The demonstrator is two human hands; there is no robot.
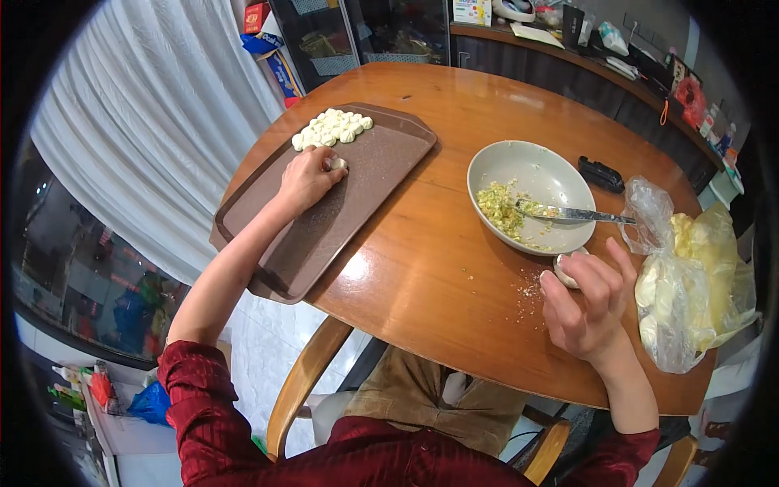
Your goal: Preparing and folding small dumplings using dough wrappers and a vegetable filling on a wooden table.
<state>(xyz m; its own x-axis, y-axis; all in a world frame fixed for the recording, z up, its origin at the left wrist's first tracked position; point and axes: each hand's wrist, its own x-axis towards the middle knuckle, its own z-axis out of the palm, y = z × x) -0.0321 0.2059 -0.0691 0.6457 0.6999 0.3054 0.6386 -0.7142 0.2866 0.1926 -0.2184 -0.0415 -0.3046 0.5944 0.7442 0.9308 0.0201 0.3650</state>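
My left hand (308, 176) is over the brown serving tray (304, 237), its thumb and fingers around a small pale dough dumpling (338, 164). Just beyond it, several pleated dumplings (331, 126) sit close together at the tray's far end. My right hand (587, 304) is raised at the near side of a pale bowl (563, 176), fingers bent and apart, with white residue on the fingertips. Behind those fingers is a whitish rounded piece (567, 274), partly hidden; whether I touch it is unclear. Chopped green-and-yellow filling (502, 210) lies in the bowl under a metal utensil (572, 214).
Clear and yellowish plastic bags (675, 316) with pale contents stand at the right table edge. A black object (600, 175) lies beside the bowl. Crumbs (529, 292) dot the wooden table (420, 286). A wooden chair arm (307, 383) curves below the near edge.
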